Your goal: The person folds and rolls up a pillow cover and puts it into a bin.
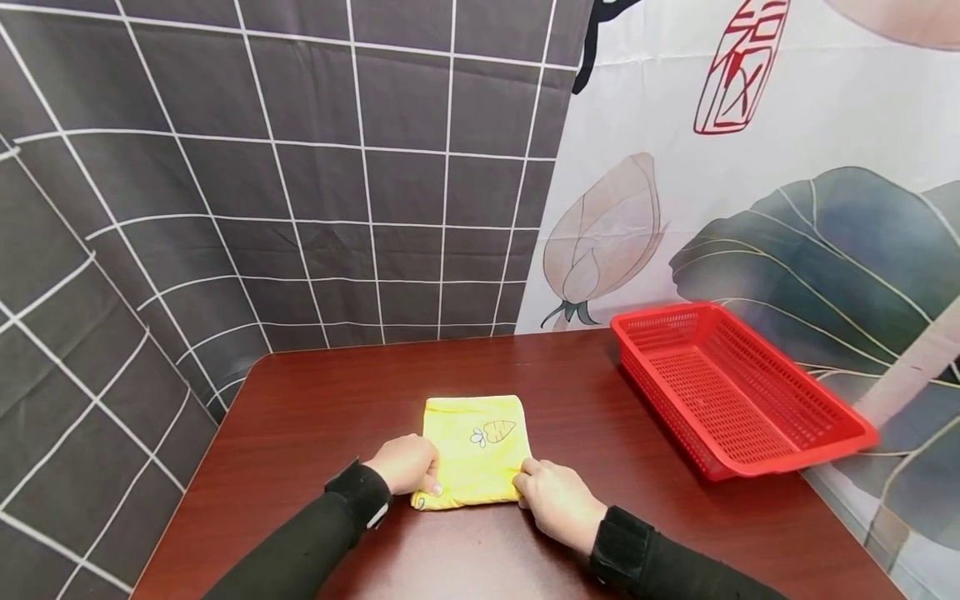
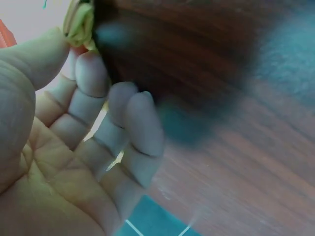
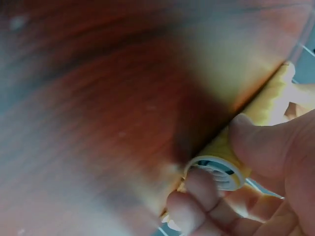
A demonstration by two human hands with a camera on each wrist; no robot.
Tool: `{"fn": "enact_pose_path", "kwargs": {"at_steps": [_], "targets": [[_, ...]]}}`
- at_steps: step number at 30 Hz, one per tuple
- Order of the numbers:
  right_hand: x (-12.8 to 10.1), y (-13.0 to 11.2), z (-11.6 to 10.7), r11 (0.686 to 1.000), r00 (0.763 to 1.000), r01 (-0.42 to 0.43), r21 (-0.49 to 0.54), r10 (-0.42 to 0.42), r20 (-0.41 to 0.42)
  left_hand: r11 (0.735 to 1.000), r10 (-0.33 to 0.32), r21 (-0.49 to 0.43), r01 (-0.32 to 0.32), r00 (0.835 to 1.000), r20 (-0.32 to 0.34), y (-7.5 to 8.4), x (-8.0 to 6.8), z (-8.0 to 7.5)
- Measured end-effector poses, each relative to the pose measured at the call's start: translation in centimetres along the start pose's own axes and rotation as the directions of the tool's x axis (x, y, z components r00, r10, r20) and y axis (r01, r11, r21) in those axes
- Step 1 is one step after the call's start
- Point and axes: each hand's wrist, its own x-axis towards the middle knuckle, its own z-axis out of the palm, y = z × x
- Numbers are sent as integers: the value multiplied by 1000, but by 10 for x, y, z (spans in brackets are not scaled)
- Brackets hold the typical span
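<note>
A folded yellow cloth [image 1: 480, 458] printed with a carrot lies on the table in the head view. My left hand [image 1: 407, 465] is at its left edge, near the front corner. In the left wrist view, thumb and index finger pinch a bunched bit of the cloth [image 2: 81, 24], while the other fingers stay loosely bent. At the front right corner, my right hand [image 1: 558, 504] grips the cloth. The right wrist view shows the thumb on top of a rounded, rolled-looking fold of the cloth [image 3: 221, 150], with fingers beneath its end. The cloth's underside is hidden.
A red perforated plastic basket [image 1: 712, 392] stands on the right side of the reddish-brown wooden table [image 1: 330, 392]. Behind the table hang a grey grid-patterned curtain [image 1: 300, 183] and a white sheet [image 1: 652, 100] with flower and leaf prints.
</note>
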Motion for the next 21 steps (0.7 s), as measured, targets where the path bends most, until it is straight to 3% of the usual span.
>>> {"fn": "enact_pose_path", "kwargs": {"at_steps": [2, 8, 15, 21], "targets": [[-1, -1, -2, 1000, 1000, -20, 22, 20, 16, 998, -25, 53, 24, 999, 20, -6, 6, 8], [0, -6, -6, 988, 993, -102, 113, 95, 63, 988, -57, 143, 51, 998, 38, -9, 14, 12], [12, -1, -8, 962, 977, -203, 182, 185, 109, 995, -64, 84, 58, 996, 65, -11, 15, 12], [25, 8, -13, 897, 948, -309, 317, 264, 176, 998, -42, 45, 41, 998, 35, -17, 12, 17]]}}
